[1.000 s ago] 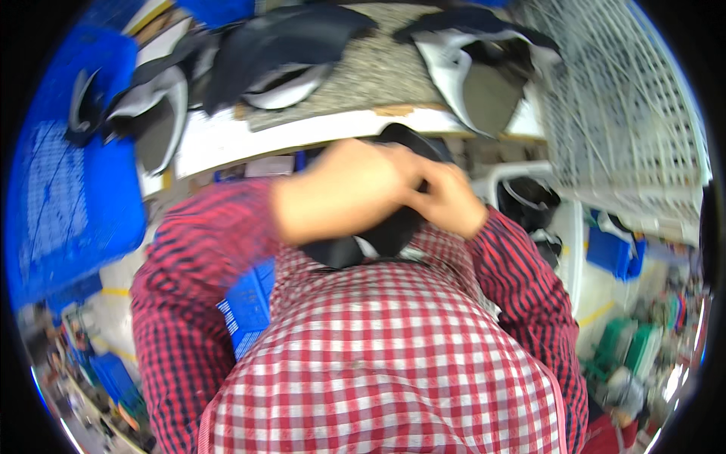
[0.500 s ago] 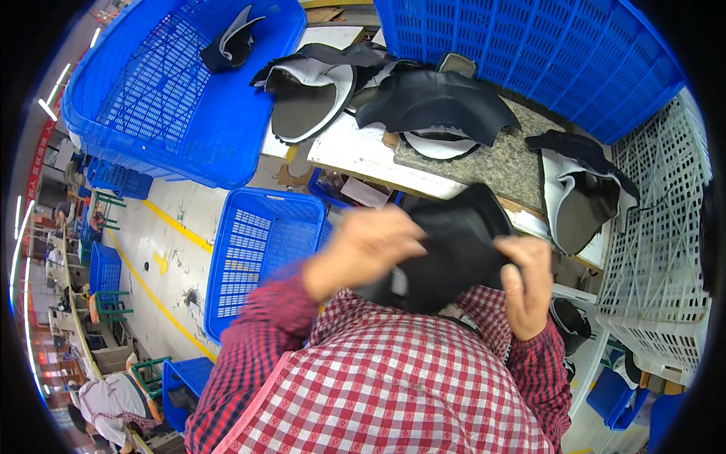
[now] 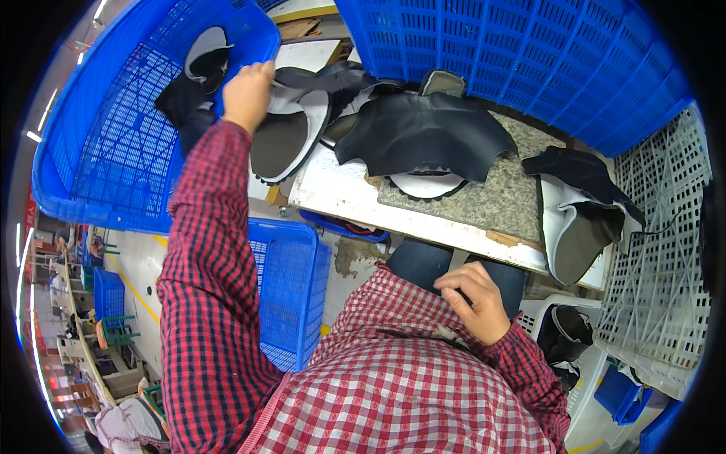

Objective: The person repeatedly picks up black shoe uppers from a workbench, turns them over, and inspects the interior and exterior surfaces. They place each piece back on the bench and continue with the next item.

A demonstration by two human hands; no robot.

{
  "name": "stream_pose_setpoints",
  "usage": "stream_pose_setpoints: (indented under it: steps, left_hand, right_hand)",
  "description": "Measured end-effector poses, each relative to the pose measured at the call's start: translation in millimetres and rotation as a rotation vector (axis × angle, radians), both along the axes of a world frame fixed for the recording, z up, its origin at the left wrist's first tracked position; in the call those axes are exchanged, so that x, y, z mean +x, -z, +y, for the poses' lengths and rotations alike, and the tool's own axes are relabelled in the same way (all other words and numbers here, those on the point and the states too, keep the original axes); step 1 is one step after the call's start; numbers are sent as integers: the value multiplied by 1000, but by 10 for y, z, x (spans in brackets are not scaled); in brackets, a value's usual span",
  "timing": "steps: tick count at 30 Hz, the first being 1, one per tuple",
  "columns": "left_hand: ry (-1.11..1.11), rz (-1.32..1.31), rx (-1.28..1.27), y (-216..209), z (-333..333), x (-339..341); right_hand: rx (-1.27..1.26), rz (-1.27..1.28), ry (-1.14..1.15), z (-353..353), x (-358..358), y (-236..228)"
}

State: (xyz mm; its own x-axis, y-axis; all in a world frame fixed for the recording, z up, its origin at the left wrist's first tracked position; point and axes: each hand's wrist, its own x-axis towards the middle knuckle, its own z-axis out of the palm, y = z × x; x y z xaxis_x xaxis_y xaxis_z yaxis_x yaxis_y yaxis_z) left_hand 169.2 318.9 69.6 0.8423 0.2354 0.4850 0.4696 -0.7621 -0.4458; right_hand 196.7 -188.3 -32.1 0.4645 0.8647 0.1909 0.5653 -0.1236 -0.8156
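Left hand (image 3: pixel 246 94) atop grey-lined black piece (image 3: pixel 287 136), blue crate (image 3: pixel 113 136) alongside.

Left hand (image 3: pixel 246 92) reaches over blue basket (image 3: pixel 91 151) rim, touching dark shoe upper (image 3: pixel 198 98); right hand (image 3: pixel 473 301) rests near lap below counter (image 3: pixel 355 198).

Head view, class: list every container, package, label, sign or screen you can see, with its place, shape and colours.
Large blue crate: upper left, lattice plastic, left hand at its rim.
Small blue crate: on floor below table.
Tall blue crate: upper right.
White crate: right edge, lattice.
Labels, signs, screens: none visible.
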Motion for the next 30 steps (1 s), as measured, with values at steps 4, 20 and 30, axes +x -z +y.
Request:
stream_pose_setpoints:
  steps: [4,20,30]
  left_hand:
    - [435,-501,45,-751,34,-212]
    - [775,-376,-1097,330,-2774,-436]
    - [1016,202,-916,-266,-2994,159]
  right_hand:
    - [12,-22,-98,-94,201,-205]
    - [-111,-731,468,-151,851,270]
    - [-302,-341,308,-680,566,-430]
